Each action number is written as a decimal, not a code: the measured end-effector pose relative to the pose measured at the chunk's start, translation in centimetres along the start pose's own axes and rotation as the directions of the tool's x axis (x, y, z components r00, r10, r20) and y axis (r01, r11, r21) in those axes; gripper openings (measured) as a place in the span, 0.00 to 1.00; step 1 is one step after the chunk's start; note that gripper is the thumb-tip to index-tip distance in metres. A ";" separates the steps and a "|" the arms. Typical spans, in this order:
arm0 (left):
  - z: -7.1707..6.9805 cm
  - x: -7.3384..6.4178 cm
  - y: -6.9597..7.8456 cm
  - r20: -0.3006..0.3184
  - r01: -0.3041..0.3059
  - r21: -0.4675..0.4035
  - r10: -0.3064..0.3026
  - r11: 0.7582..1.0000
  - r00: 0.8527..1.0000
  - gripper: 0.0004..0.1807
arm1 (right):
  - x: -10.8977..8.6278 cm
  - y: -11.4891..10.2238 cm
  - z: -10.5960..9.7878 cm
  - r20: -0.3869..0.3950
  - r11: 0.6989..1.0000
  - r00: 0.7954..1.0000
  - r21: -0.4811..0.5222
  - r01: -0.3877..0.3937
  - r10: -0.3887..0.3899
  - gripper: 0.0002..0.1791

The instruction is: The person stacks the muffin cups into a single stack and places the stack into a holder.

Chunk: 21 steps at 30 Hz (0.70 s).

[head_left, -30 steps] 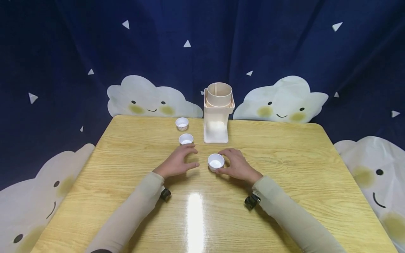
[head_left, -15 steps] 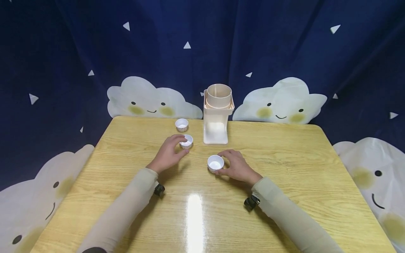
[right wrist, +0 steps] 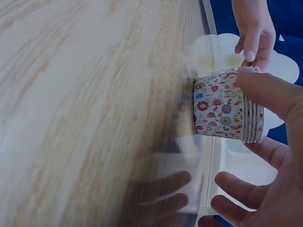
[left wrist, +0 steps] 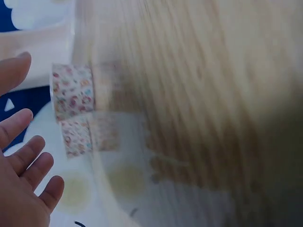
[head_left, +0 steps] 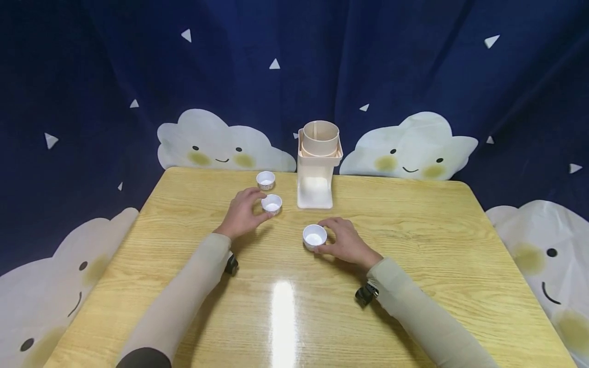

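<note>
My right hand [head_left: 342, 240] pinches a stack of patterned paper baking cups [right wrist: 220, 106], thumb on one side of the rims and forefinger round the other. Several white rims show nested together in the right wrist view. The stack stands upright on the table [head_left: 414, 220]. To its left, my left hand [head_left: 241, 212] is spread around a second paper baking cup [head_left: 272, 204], thumb on the near side and fingers on the far side. The left wrist view shows those fingers [left wrist: 35, 165] parted and apart from the cup. Just behind stands a third paper baking cup [head_left: 266, 180].
A cream plastic stand [head_left: 315, 184] with a round open cylinder [head_left: 320, 139] on top is at the table's back, right of the two left cups. A dark blue curtain [head_left: 294, 30] with white clouds hangs behind.
My left hand has moved left and back from beside the stack to around the middle cup. The right hand keeps its grip and place.
</note>
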<state>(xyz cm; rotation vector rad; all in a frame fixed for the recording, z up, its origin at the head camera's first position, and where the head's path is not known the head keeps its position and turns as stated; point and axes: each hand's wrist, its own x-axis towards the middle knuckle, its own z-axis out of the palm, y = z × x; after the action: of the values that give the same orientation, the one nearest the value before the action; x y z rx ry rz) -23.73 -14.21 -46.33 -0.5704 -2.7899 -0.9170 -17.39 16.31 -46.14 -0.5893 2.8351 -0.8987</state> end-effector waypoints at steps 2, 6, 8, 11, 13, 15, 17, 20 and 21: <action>0.0 0.4 -0.5 0.019 0.029 0.008 -0.029 1.000 0.999 0.36 | 0.1 0.0 0.1 0.002 1.000 1.000 0.004 0.005 -0.005 0.35; 0.0 1.4 -1.2 0.068 0.050 0.009 -0.050 0.999 0.996 0.41 | 0.2 0.1 0.1 0.003 1.000 1.000 0.005 0.002 -0.002 0.36; 0.0 1.9 -1.4 0.086 0.055 -0.009 -0.054 0.998 0.995 0.42 | 0.1 0.1 0.1 0.004 1.000 1.000 0.009 -0.005 0.005 0.36; 0.0 2.4 -1.5 0.109 0.078 -0.022 -0.075 0.997 0.991 0.42 | 0.0 0.1 0.0 0.008 1.000 1.000 0.014 -0.010 0.009 0.36; 0.0 2.6 -1.6 0.128 0.097 -0.039 -0.092 0.994 0.988 0.42 | -0.1 0.1 0.0 0.011 1.000 1.000 0.015 -0.013 0.013 0.36; 0.2 2.8 -1.7 0.143 0.103 -0.047 -0.095 0.994 0.985 0.43 | -0.1 0.0 0.0 0.013 1.000 1.000 0.016 -0.017 0.017 0.36; 0.3 2.9 -1.8 0.153 0.097 -0.067 -0.086 0.993 0.984 0.42 | 0.0 0.0 -0.1 0.013 1.000 1.000 0.018 -0.022 0.021 0.36; 0.5 3.2 -1.9 0.174 0.093 -0.086 -0.077 0.992 0.982 0.38 | 0.0 -0.1 -0.1 0.014 0.999 0.999 0.018 -0.032 0.032 0.36; 0.6 3.3 -1.9 0.180 0.089 -0.090 -0.072 0.992 0.981 0.37 | 0.1 -0.1 0.0 0.016 0.999 0.999 0.017 -0.036 0.035 0.36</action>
<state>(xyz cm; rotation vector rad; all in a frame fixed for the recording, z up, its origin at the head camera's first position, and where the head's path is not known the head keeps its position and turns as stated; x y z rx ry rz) -27.50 -14.28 -47.00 -0.5832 -2.9585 -1.0742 -17.44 16.26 -46.07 -0.5398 2.8122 -0.9072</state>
